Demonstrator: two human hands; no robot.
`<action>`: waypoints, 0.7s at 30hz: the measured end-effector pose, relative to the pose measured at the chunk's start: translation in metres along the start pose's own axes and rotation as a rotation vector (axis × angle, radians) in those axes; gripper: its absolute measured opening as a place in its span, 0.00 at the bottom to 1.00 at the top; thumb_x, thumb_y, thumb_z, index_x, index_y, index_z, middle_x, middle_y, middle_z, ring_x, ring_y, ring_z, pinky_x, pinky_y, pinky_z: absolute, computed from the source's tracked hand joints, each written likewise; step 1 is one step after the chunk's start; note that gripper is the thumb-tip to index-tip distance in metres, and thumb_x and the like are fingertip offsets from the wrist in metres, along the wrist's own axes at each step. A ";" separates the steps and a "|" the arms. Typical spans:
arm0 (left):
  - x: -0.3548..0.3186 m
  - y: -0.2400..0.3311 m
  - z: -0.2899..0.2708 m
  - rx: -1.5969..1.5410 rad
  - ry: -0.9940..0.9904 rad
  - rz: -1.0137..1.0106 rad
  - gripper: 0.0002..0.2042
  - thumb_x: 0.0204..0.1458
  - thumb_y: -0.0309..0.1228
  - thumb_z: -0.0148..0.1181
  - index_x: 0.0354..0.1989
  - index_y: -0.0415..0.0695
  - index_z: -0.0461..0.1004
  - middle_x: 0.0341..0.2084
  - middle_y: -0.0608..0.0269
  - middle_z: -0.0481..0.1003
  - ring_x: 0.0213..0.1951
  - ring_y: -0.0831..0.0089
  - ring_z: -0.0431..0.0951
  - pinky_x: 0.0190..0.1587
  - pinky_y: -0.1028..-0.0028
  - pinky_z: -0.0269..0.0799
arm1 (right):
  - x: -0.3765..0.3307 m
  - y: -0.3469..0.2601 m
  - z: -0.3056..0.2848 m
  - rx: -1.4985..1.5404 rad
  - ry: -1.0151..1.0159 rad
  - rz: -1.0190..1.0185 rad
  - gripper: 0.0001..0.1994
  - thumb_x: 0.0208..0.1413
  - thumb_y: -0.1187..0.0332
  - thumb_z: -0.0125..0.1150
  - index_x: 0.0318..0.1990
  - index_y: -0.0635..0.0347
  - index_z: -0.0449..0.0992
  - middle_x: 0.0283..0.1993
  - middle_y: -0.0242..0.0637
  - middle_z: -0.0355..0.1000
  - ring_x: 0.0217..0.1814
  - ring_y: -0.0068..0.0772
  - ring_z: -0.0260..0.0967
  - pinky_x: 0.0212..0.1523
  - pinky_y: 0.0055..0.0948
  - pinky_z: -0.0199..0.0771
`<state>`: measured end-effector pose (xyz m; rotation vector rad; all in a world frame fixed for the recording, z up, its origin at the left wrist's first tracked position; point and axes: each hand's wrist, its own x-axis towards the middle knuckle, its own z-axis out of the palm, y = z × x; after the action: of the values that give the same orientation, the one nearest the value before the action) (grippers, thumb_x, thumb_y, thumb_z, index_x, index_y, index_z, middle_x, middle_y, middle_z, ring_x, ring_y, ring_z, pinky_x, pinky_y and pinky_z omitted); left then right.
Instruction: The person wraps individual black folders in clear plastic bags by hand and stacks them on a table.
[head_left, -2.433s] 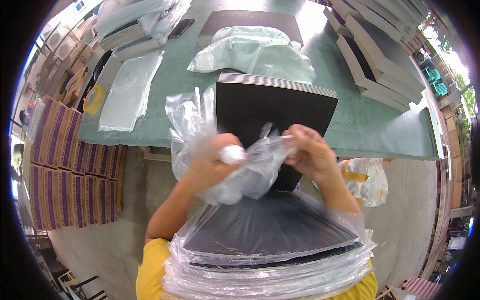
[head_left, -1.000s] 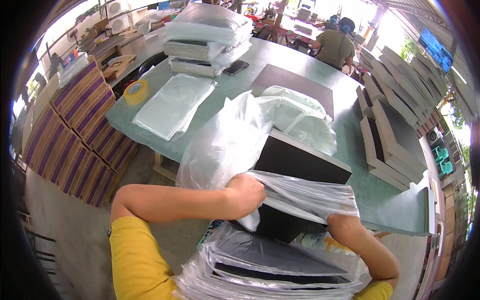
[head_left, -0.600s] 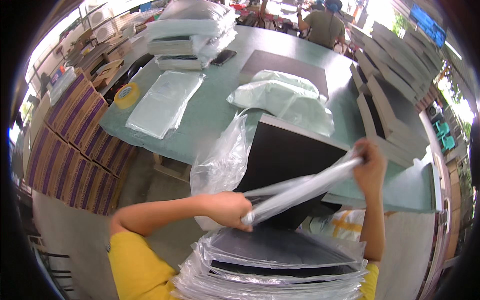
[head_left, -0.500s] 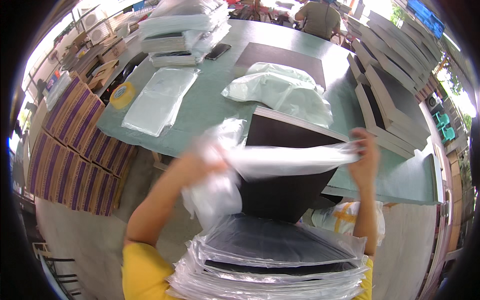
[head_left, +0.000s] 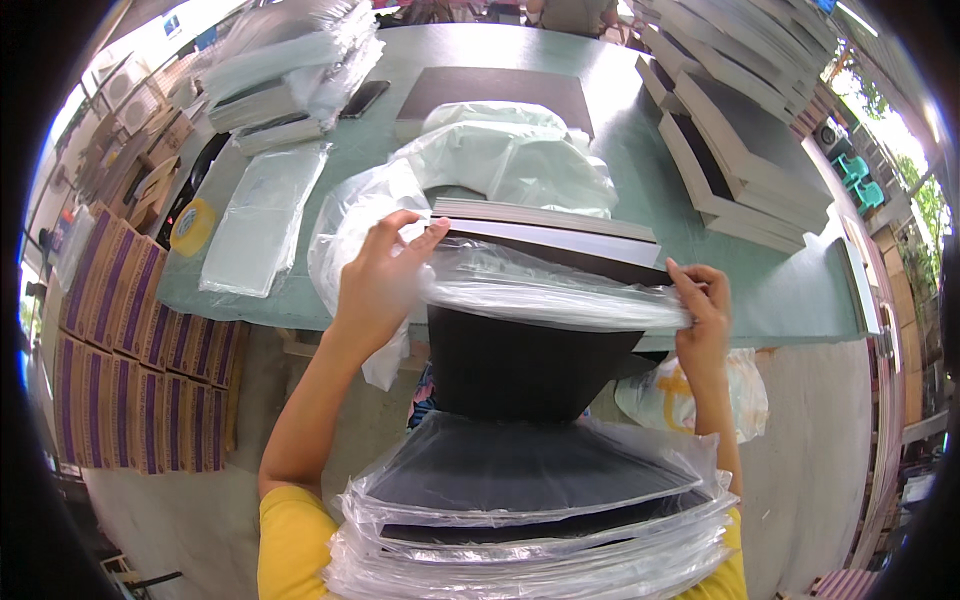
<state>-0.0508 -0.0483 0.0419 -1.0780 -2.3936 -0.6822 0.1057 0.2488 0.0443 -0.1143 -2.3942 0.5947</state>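
A stack of dark boards (head_left: 530,365) with pale edges leans at the table's near side. A gathered clear plastic bag (head_left: 560,295) runs across the stack, just below its top edge. My left hand (head_left: 385,275) pinches at the bag's left end, thumb and fingertips by the top corner of the boards. At the right corner, my right hand (head_left: 703,310) has its fingers closed on the bag's other end. Closest to me is a pile of dark boards in clear plastic (head_left: 530,470). Whitish loose plastic (head_left: 365,205) lies beside my left hand.
Crumpled plastic (head_left: 510,160) covers part of a dark board (head_left: 500,88) on the green table (head_left: 270,310). Flat clear bags (head_left: 265,220), yellow tape (head_left: 192,226) and a phone (head_left: 364,98) are at left. Board stacks (head_left: 745,150) stand right; cartons (head_left: 140,350) lower left.
The plastic bag, stretched between my hands before, now lies gathered across the dark boards. Both hands have come in to the stack's top corners. The loose plastic now rests on the table's left part.
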 end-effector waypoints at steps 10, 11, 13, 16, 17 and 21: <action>-0.090 -0.042 -0.008 -1.549 -0.585 -0.647 0.22 0.28 0.24 0.64 0.38 0.35 0.70 0.22 0.63 0.71 0.28 0.78 0.71 0.32 0.79 0.65 | -0.059 0.026 0.004 1.359 -0.832 0.693 0.22 0.41 0.70 0.62 0.45 0.69 0.67 0.35 0.39 0.70 0.35 0.25 0.68 0.36 0.20 0.67; -0.107 -0.045 0.006 -1.416 -0.709 -0.640 0.20 0.30 0.24 0.62 0.37 0.35 0.70 0.25 0.63 0.71 0.31 0.78 0.70 0.36 0.79 0.64 | -0.078 0.037 0.026 1.239 -0.997 0.670 0.20 0.43 0.70 0.60 0.45 0.68 0.66 0.36 0.40 0.70 0.35 0.26 0.68 0.35 0.21 0.67; -0.161 -0.063 0.056 -1.439 -0.948 -0.687 0.15 0.36 0.25 0.56 0.36 0.34 0.70 0.29 0.63 0.71 0.35 0.78 0.68 0.39 0.81 0.60 | -0.154 0.077 0.073 1.635 -0.880 1.117 0.13 0.45 0.69 0.54 0.38 0.68 0.70 0.34 0.39 0.71 0.34 0.29 0.69 0.36 0.24 0.68; -0.216 -0.053 0.117 -1.156 -0.751 -1.093 0.17 0.40 0.31 0.57 0.39 0.35 0.68 0.33 0.61 0.70 0.35 0.72 0.70 0.39 0.75 0.65 | -0.229 0.130 0.125 0.343 -0.937 0.580 0.13 0.40 0.69 0.51 0.34 0.66 0.73 0.31 0.44 0.71 0.33 0.38 0.70 0.37 0.29 0.68; -0.220 -0.043 0.125 -1.117 -0.724 -1.144 0.17 0.39 0.30 0.57 0.39 0.35 0.68 0.33 0.60 0.71 0.34 0.72 0.71 0.38 0.74 0.65 | -0.243 0.119 0.143 0.220 -0.714 0.881 0.14 0.38 0.69 0.49 0.34 0.65 0.73 0.31 0.47 0.71 0.34 0.42 0.70 0.39 0.33 0.68; -0.234 -0.061 0.151 -0.753 -0.736 -0.742 0.17 0.37 0.31 0.58 0.37 0.36 0.70 0.30 0.54 0.73 0.33 0.71 0.72 0.37 0.72 0.67 | -0.225 0.081 0.156 -0.085 -0.646 0.928 0.19 0.37 0.70 0.44 0.40 0.62 0.73 0.36 0.54 0.70 0.37 0.50 0.69 0.41 0.41 0.66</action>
<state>0.0176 -0.1268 -0.2232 -0.7034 -3.3278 -1.8040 0.1785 0.2091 -0.2291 -1.2891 -2.9050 1.0553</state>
